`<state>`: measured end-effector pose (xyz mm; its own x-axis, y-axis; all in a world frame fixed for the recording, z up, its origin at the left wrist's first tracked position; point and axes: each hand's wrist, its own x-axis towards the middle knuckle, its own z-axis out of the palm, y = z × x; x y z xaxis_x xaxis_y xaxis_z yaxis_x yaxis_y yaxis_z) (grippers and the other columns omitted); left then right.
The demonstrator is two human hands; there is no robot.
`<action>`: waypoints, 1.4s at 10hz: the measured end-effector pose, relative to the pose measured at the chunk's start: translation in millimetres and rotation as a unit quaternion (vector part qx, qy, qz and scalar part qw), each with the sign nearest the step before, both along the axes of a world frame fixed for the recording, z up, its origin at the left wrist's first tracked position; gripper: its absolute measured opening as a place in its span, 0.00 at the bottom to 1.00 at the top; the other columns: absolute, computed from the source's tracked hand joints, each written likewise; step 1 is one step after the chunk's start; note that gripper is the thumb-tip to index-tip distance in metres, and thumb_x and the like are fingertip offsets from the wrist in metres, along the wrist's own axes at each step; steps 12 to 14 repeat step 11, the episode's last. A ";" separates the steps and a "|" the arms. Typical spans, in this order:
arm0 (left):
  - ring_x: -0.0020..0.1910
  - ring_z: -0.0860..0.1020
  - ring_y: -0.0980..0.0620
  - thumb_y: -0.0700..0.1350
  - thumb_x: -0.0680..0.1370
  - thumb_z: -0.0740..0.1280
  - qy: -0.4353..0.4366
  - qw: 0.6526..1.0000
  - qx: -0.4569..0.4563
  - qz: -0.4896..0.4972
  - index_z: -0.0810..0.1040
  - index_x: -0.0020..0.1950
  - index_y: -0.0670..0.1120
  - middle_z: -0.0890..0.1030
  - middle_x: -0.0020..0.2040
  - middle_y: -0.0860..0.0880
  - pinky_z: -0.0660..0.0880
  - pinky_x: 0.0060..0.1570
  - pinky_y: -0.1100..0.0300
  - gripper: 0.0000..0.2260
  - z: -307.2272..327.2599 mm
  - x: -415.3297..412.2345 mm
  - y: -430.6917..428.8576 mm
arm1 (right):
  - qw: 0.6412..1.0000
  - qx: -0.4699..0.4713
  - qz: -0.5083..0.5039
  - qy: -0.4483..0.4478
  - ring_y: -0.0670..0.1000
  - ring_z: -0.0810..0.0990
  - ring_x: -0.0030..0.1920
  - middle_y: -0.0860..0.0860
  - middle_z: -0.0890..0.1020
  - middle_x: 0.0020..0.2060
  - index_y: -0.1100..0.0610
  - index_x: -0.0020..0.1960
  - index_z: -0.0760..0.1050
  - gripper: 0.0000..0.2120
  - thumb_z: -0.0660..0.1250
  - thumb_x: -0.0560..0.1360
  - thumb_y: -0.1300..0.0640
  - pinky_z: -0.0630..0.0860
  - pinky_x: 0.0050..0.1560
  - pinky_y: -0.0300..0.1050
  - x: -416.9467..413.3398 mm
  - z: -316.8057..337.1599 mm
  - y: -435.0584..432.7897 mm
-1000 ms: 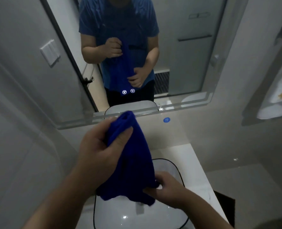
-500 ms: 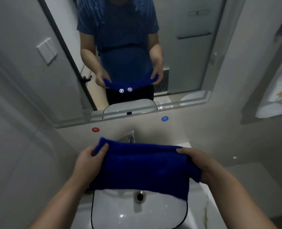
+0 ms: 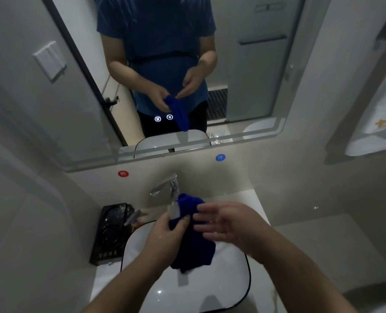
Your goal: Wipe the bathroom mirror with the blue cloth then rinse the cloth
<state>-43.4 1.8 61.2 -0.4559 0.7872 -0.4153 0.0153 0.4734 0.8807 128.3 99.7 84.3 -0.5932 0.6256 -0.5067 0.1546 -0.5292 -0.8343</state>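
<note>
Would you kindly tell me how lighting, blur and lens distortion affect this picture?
Head view: dim, greyish light overall; the wide-angle lens bows the lower edge of the mirror; the open right hand is smeared by motion blur; the left hand gripping the blue cloth is sharper; small glare spots dot the white basin.

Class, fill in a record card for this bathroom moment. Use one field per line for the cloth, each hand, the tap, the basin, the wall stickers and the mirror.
cloth: blue cloth, bunched, hanging over the basin just below the tap spout
left hand: grips the cloth's upper part
right hand: fingers straight and spread beside the cloth; contact unclear
tap: chrome; water seems to run, blurred
basin: white, dark rim
stickers: red sticker left of tap, blue sticker right
mirror: above, reflects both hands
</note>
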 end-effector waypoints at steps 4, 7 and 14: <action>0.54 0.83 0.49 0.59 0.87 0.61 -0.036 0.996 -0.077 0.029 0.77 0.55 0.54 0.82 0.56 0.51 0.82 0.56 0.47 0.11 -23.9 33.3 43.2 | 0.988 -0.128 -0.048 0.075 0.65 0.85 0.64 0.60 0.85 0.65 0.58 0.74 0.74 0.31 0.77 0.76 0.46 0.82 0.66 0.65 59.6 -87.5 10.1; 0.48 0.88 0.44 0.57 0.87 0.63 -0.040 0.991 -0.124 -0.039 0.82 0.60 0.49 0.88 0.52 0.46 0.86 0.41 0.48 0.14 -79.2 76.4 109.9 | 0.977 0.074 -0.100 -0.171 0.48 0.87 0.50 0.47 0.87 0.52 0.48 0.58 0.80 0.09 0.76 0.79 0.51 0.83 0.43 0.41 99.1 -116.7 71.9; 0.79 0.71 0.45 0.49 0.88 0.60 0.112 0.978 -0.171 -0.043 0.66 0.85 0.45 0.72 0.81 0.45 0.66 0.75 0.57 0.24 -115.3 64.2 167.1 | 0.916 0.126 0.040 -0.378 0.58 0.69 0.80 0.56 0.64 0.84 0.57 0.87 0.54 0.41 0.58 0.85 0.33 0.66 0.77 0.47 109.7 -163.3 196.5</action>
